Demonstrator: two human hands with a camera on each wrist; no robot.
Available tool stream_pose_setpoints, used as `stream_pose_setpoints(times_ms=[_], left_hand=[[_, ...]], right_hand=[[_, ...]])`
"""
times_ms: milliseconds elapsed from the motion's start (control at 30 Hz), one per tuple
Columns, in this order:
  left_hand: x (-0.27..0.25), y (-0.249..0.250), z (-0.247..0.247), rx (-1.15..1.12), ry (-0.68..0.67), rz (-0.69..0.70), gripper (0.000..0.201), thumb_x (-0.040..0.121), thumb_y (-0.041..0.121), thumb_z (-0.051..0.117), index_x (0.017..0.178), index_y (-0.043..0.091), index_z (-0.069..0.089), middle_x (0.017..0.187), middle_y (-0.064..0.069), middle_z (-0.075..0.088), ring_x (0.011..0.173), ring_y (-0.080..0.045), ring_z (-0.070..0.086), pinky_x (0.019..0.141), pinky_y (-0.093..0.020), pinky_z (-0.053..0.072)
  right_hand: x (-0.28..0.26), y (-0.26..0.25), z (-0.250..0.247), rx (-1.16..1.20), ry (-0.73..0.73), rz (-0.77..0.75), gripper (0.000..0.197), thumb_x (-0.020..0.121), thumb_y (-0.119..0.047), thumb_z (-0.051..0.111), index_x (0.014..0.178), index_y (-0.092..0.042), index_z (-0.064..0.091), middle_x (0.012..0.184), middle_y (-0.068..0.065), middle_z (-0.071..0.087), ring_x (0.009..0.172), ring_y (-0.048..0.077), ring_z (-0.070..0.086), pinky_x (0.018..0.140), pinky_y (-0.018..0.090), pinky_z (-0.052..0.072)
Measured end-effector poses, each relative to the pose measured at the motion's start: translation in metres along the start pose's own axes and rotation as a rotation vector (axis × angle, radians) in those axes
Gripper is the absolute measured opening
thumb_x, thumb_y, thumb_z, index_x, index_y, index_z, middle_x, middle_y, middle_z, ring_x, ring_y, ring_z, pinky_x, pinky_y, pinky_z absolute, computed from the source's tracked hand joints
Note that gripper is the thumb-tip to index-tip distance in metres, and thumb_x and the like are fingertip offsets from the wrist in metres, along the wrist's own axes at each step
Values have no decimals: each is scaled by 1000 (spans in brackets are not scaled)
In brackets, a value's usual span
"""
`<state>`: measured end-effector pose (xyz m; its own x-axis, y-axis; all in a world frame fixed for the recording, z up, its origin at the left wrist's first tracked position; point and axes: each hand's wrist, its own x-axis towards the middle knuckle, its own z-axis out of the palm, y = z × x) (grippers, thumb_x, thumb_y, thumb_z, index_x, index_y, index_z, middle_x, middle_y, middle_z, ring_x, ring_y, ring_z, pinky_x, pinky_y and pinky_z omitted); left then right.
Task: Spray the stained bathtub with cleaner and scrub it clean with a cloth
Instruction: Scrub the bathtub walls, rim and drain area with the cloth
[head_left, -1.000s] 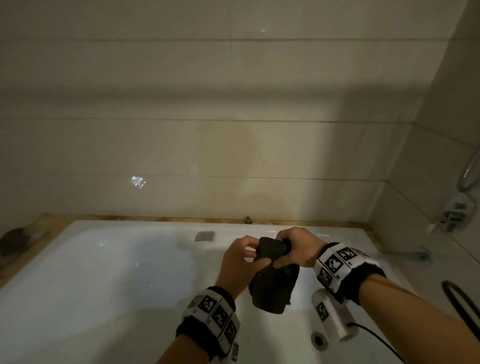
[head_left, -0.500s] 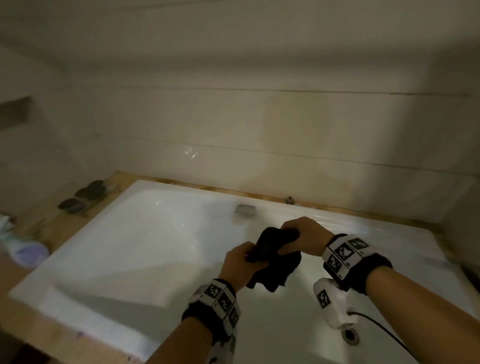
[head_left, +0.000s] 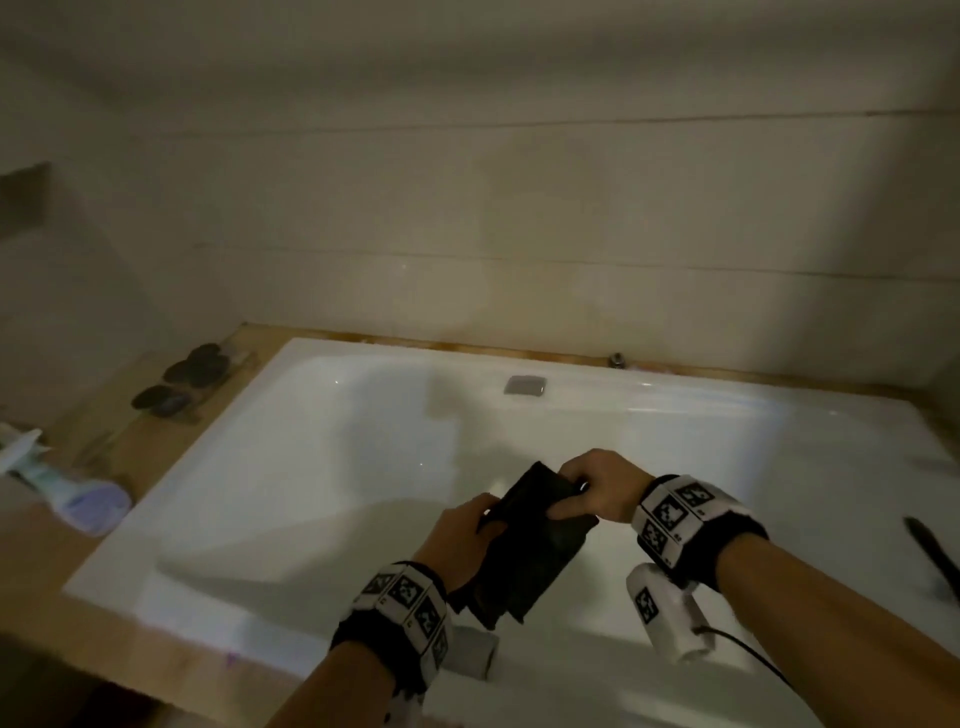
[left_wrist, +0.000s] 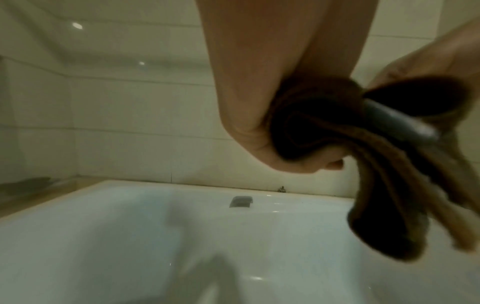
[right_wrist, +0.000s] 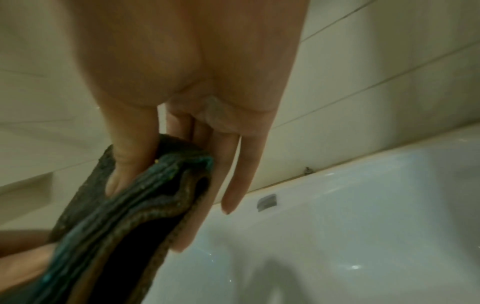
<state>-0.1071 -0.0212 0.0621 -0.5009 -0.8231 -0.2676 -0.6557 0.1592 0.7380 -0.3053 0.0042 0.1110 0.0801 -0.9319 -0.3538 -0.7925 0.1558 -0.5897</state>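
Observation:
A dark folded cloth (head_left: 530, 540) hangs over the white bathtub (head_left: 322, 467), held between both hands. My left hand (head_left: 462, 540) grips its lower left edge, fingers curled round the folds (left_wrist: 306, 131). My right hand (head_left: 597, 488) pinches the upper right edge, thumb on one side and fingers on the other (right_wrist: 130, 164). The cloth (right_wrist: 124, 226) shows dark brown and teal layers in the right wrist view. A white spray bottle (head_left: 57, 493) with a pale purple base lies on the wooden ledge at the far left.
A wooden surround (head_left: 171, 452) borders the tub. Three dark round objects (head_left: 182, 384) lie on its left ledge. An overflow plate (head_left: 524, 385) sits on the far tub wall. Tiled walls rise behind. A dark hose (head_left: 935, 561) shows at the right edge.
My view swung left and down, bringing the left ledge and bottle into sight. The bunched cloth has been drawn out flatter between the hands, which moved slightly apart.

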Motion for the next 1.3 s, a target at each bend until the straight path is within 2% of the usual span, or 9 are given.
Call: stream_pose_setpoints(times_ms=[167,300,467,700,800,933,1067,1233,1300], left_hand=[[-9,-42,-20,20,-139,-33,23,88,45,58,93,23,63,93,3,64,90,-15,61,76,-19,46],[-9,-44,-20,-89,-363,-23,21,73,34,79,83,21,66,91,-4,72,88,-19,68,83,-33,56],[-6,-17,11,-152,-389,61,17,75,18,77,79,17,60,65,-1,64,56,-15,62,49,-21,47],[0,0,68,-81,-427,158,29,75,12,76,79,31,55,89,-6,62,86,-22,61,77,-27,49],[-1,-2,94,-92,-374,112,29,74,13,77,85,30,56,94,-6,63,94,-24,61,83,-30,50],[-7,-5,127,-237,-236,-89,40,73,14,78,107,20,56,103,-6,56,96,-26,58,67,-21,52],[-10,-17,158,-401,-180,-230,63,76,12,76,130,16,45,118,-9,55,108,-27,55,92,-33,49],[-13,-47,195,-321,-247,-208,76,74,7,77,138,17,37,121,-7,53,115,-27,53,91,-29,45],[-13,-63,209,-269,-266,-193,79,73,8,78,139,18,36,129,-10,52,118,-27,51,99,-34,44]], right_hand=[[-12,-14,40,119,79,165,31,82,-27,69,106,-6,66,94,2,59,93,16,52,80,24,40],[-41,-14,48,179,205,292,32,80,-24,72,107,-7,67,98,3,61,94,16,53,83,24,42],[-85,5,45,223,298,432,29,78,-21,74,102,-5,68,95,5,62,90,17,54,80,25,42],[-128,44,59,225,273,619,24,76,-28,75,85,-10,63,82,2,56,85,21,53,75,27,41],[-138,67,75,259,264,627,30,77,-28,74,95,-8,62,91,4,56,95,24,56,84,30,44],[-144,98,102,355,272,616,38,81,-23,71,112,-3,61,111,13,62,106,25,57,88,27,43],[-144,131,125,437,266,625,38,83,-17,69,115,0,59,117,17,62,110,29,57,95,34,46],[-135,167,155,612,214,665,36,85,-3,63,119,4,53,103,16,55,91,32,58,66,33,57],[-128,179,174,586,169,680,36,85,-3,64,118,4,53,101,15,55,87,32,59,69,36,58]])
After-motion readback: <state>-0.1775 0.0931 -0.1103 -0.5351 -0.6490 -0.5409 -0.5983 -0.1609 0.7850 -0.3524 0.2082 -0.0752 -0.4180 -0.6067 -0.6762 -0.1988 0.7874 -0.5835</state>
